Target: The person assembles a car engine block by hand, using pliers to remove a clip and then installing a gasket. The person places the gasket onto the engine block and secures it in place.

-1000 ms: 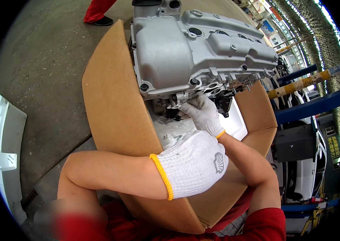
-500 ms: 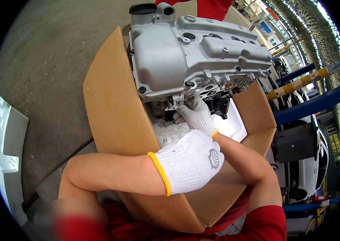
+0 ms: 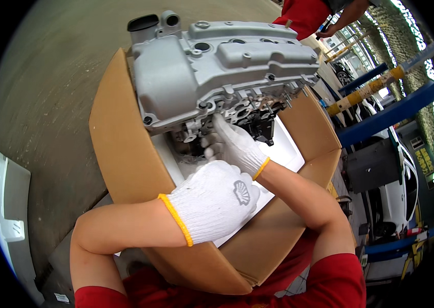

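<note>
A grey metal engine (image 3: 237, 66) stands in an opened cardboard box (image 3: 119, 138), its valve cover facing up. My right hand (image 3: 235, 149), in a white knit glove with a yellow cuff, is at the engine's near side, below the cover's edge. Its thumb reaches up against the metal and the other fingers are curled; whatever lies between them is hidden. Close below it, my left hand (image 3: 211, 203), gloved alike, shows its back, with the fingers folded under and what they hold out of sight. Beside my right hand is a black bracket-like part (image 3: 260, 126) on the engine.
White foam (image 3: 286, 146) lines the box. Beyond the engine stands another person in red trousers (image 3: 306, 15), a dark thing in one hand. Blue lift arms (image 3: 391, 115), a yellow bar (image 3: 365, 92) and white cars are at right. A white panel (image 3: 14, 205) is at left.
Engine, box and both hands sit further left in the view. My right hand's thumb now points up along the engine's side. More of the other person shows at the back.
</note>
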A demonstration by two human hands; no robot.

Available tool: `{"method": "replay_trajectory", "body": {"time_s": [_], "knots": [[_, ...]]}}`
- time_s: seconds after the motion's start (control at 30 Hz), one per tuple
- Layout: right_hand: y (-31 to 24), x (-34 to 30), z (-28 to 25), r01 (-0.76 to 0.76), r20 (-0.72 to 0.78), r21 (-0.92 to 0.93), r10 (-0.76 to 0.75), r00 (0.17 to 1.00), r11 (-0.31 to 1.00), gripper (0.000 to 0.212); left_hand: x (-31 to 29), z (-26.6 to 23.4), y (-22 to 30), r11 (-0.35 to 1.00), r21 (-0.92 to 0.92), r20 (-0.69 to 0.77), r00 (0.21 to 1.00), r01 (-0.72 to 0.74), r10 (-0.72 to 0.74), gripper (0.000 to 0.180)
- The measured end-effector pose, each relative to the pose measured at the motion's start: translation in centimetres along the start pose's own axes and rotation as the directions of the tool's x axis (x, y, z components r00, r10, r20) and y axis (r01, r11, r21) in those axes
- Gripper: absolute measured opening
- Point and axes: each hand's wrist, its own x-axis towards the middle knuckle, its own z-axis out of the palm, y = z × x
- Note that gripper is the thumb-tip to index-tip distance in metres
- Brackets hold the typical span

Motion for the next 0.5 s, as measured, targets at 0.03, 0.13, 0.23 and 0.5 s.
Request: {"method": "replay_trajectory", "body": {"time_s": [0.03, 0.13, 0.23, 0.5], "knots": [[-0.1, 0.0, 0.3, 0.014, 0.033, 0.032, -0.015, 0.999, 0.999, 0.057, 0.2, -0.2, 0.0, 1.000, -0.003, 0.006, 1.000, 0.007, -0.007, 0.033], [-0.9, -0.8, -0.2, 0.116, 0.164, 0.040, -0.121, 0.979, 0.992, 0.040, 2.0, -1.2, 1.0, 0.996, -0.001, 0.184, 0.979, 0.090, -0.089, 0.028], [-2.3, -1.8, 1.3, 0.181, 0.091, -0.316, -0.160, 0.983, 0.931, 0.018, 1.5, -1.8, 1.7, 0.992, 0.069, 0.043, 0.993, 0.110, -0.113, 0.020], [1.9, 1.3, 0.0, 0.212, -0.029, 0.063, -0.211, 0.977, 0.975, 0.025, 1.7, 1.0, 2.9, 0.996, 0.078, -0.066, 0.997, 0.039, -0.034, 0.017]]}}
